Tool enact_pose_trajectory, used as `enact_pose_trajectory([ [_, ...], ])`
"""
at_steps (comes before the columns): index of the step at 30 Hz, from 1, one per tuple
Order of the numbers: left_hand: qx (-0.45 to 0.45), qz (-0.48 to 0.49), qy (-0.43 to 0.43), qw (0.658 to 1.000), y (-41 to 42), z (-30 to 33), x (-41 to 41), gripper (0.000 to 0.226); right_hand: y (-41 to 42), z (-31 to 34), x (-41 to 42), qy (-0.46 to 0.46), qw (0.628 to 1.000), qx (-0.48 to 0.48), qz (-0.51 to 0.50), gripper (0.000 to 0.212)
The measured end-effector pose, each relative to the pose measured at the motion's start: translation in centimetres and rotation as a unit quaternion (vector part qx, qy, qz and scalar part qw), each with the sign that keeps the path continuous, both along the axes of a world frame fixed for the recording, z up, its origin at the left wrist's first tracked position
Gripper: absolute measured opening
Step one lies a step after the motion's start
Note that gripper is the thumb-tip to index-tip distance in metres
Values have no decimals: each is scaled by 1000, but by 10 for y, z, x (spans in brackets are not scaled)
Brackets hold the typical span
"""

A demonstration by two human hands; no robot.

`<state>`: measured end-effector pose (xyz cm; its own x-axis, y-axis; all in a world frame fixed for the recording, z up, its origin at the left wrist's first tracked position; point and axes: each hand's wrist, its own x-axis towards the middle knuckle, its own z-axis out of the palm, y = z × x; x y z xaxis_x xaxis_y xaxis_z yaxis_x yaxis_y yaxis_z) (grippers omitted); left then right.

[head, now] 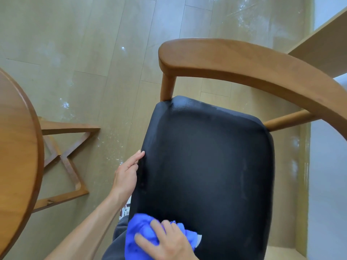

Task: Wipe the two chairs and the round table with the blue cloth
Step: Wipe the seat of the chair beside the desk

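A wooden chair [234, 59] with a curved back rail and a black padded seat [206, 162] fills the middle and right of the head view. My right hand [167, 241] presses a bunched blue cloth [139, 233] onto the near edge of the seat. Flat against the seat's left edge lies my left hand [126, 175], fingers together. Part of the round wooden table [16, 139] shows at the left edge. Only one chair is in view.
The table's crossed wooden base [65, 160] stands on the pale plank floor [93, 44] between table and chair. A light wooden shelf or board [323, 45] sits at the upper right. My dark trouser leg [116, 239] is at the bottom.
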<state>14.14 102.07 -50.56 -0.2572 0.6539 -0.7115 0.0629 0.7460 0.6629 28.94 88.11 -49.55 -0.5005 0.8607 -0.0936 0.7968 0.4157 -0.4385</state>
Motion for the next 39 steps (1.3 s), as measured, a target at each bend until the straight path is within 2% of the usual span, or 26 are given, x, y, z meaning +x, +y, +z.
enact_pose_trajectory([
  [2, -9, -2, -3, 1000, 1, 2, -3, 48, 5, -3, 10, 12, 996, 53, 76, 23],
  [4, -8, 3, -14, 1000, 3, 4, -2, 47, 41, 1, 25, 26, 985, 58, 161, 28],
  [6, -7, 9, -30, 999, 4, 6, -3, 45, 101, 4, 37, 27, 981, 86, 171, 35],
  [9, -19, 16, -71, 997, 7, 11, -7, 38, 219, 6, 41, -21, 988, 156, -3, 52],
  [11, -34, 17, -94, 995, 8, 13, -11, 37, 288, 5, 42, -93, 978, 138, -128, 60],
  [13, -41, 21, -107, 993, 8, 11, -14, 36, 317, -6, 43, -128, 969, 98, -188, 62],
  [15, -44, 24, -118, 992, 6, 9, -14, 37, 305, -9, 38, -121, 966, 80, -212, 61],
  [19, -37, 61, -133, 988, 6, 11, -8, 34, 236, -2, 15, -69, 974, 81, -200, 57],
  [21, -35, 86, -140, 986, 9, 15, -4, 31, 186, 1, 2, -34, 983, 95, -153, 60],
  [23, -36, 100, -127, 986, 11, 18, -2, 30, 118, 4, -4, -15, 997, 63, -47, 59],
  [24, -39, 89, -110, 989, 13, 19, -1, 30, 81, 4, -3, -8, 999, 34, 13, 53],
  [26, -47, 19, -53, 997, 15, 18, -1, 30, 24, 6, 9, -43, 994, -77, 70, 20],
  [27, -49, -25, -17, 998, 16, 17, -1, 29, 12, 10, 19, -71, 988, -119, 69, 25],
  [28, -47, -71, 21, 996, 16, 17, 0, 30, 10, 12, 30, -84, 985, -121, 89, 37],
  [29, -33, -124, 64, 990, 16, 17, 1, 34, 17, 16, 45, -80, 984, -97, 124, 32],
  [30, -1, -184, 107, 977, 16, 18, 3, 42, 30, 16, 59, -49, 986, -44, 156, 19],
  [32, 87, -320, 196, 923, 15, 18, 9, 57, 81, 17, 97, -12, 986, 16, 163, 43],
  [33, 130, -384, 237, 883, 15, 17, 12, 62, 113, 18, 118, -25, 994, 38, 102, 53],
  [35, 184, -480, 297, 805, 16, 15, 19, 69, 171, 18, 162, -79, 994, 45, -69, 56],
  [37, 195, -533, 329, 755, 19, 11, 28, 74, 207, 15, 209, -107, 969, 46, -218, 57],
  [39, 177, -569, 351, 722, 20, 5, 35, 80, 217, 9, 245, -109, 935, 34, -335, 59],
])
